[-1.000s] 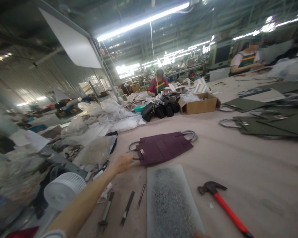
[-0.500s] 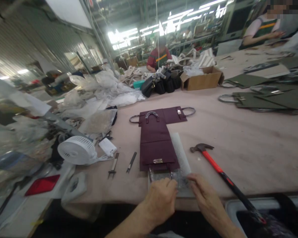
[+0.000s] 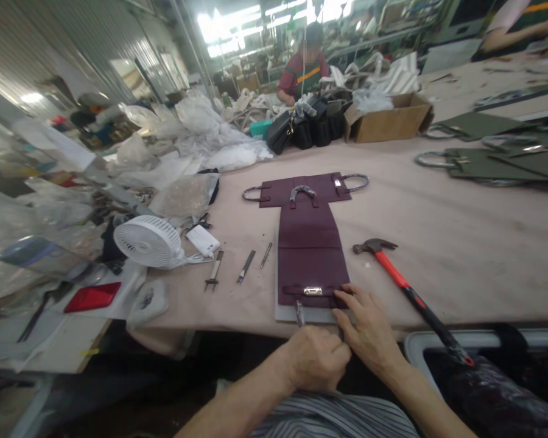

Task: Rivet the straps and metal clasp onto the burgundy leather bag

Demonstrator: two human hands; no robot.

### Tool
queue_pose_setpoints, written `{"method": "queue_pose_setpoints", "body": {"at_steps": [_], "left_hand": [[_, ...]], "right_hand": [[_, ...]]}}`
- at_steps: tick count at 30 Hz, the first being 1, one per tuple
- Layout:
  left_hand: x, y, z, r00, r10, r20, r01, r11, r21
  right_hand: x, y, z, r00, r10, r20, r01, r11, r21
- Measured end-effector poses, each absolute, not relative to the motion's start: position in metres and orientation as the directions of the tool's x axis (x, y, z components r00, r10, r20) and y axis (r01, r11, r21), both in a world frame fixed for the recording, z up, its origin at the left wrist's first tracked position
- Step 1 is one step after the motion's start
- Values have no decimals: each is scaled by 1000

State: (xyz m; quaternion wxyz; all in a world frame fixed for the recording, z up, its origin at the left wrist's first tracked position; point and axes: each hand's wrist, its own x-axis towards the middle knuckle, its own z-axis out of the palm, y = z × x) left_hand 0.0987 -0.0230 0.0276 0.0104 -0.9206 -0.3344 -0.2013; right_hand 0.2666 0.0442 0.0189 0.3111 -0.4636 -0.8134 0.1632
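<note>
A dark purple leather bag panel (image 3: 312, 243) lies flat on a grey cutting pad (image 3: 287, 314) at the table's near edge, its metal clasp (image 3: 312, 291) toward me. My left hand (image 3: 318, 358) is closed on a thin metal tool (image 3: 299, 312) whose tip points at the panel's near edge. My right hand (image 3: 369, 327) rests on the panel's near right corner, fingers spread and pressing it down. A second purple piece with ring handles (image 3: 311, 185) lies across the far end.
A red-handled hammer (image 3: 406, 291) lies right of the panel. Left are metal hand tools (image 3: 246, 266), a white fan (image 3: 148, 241) and plastic bags. Green panels (image 3: 493, 163), a cardboard box (image 3: 389, 120) and black bags sit farther back; other people work beyond.
The purple panel has been pulled from mid-table onto the pad at the near edge. My left hand drew back and now grips a metal tool; my right hand settled on the panel's corner.
</note>
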Motion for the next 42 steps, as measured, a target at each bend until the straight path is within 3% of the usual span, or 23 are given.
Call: {"method": "queue_pose_setpoints", "body": {"at_steps": [5, 12, 21, 23, 25, 26, 27, 29, 31, 36, 42], "left_hand": [[101, -23, 26, 701, 618, 356, 627, -772, 105], [108, -26, 20, 683, 620, 387, 627, -769, 126], [75, -17, 67, 595, 599, 536, 627, -763, 157], [45, -7, 77, 413, 741, 529, 754, -604, 257], [4, 9, 80, 66, 892, 447, 888, -257, 382], [-18, 18, 79, -101, 936, 338, 912, -49, 408], [-39, 26, 78, -252, 942, 220, 907, 151, 394], [-72, 38, 73, -398, 915, 70, 877, 357, 322], [-90, 42, 69, -439, 899, 4, 859, 418, 294], [-75, 38, 59, -337, 941, -9, 881, 319, 349], [-103, 38, 59, -500, 864, 60, 864, 494, 99]], "right_hand": [[269, 50, 21, -415, 839, 351, 691, 542, -478], [274, 51, 13, -392, 813, 430, 655, 575, -490], [274, 67, 13, -491, 593, 638, 591, 765, -256], [274, 65, 14, -487, 601, 634, 598, 758, -260], [270, 60, 14, -460, 626, 630, 629, 730, -267], [267, 57, 14, -446, 639, 627, 649, 713, -265], [263, 54, 13, -427, 652, 627, 672, 693, -262], [257, 49, 12, -385, 675, 630, 713, 651, -261], [251, 48, 11, -348, 689, 635, 735, 622, -271], [250, 53, 14, -344, 721, 601, 752, 595, -284], [251, 50, 21, -357, 752, 554, 772, 572, -278]]}}
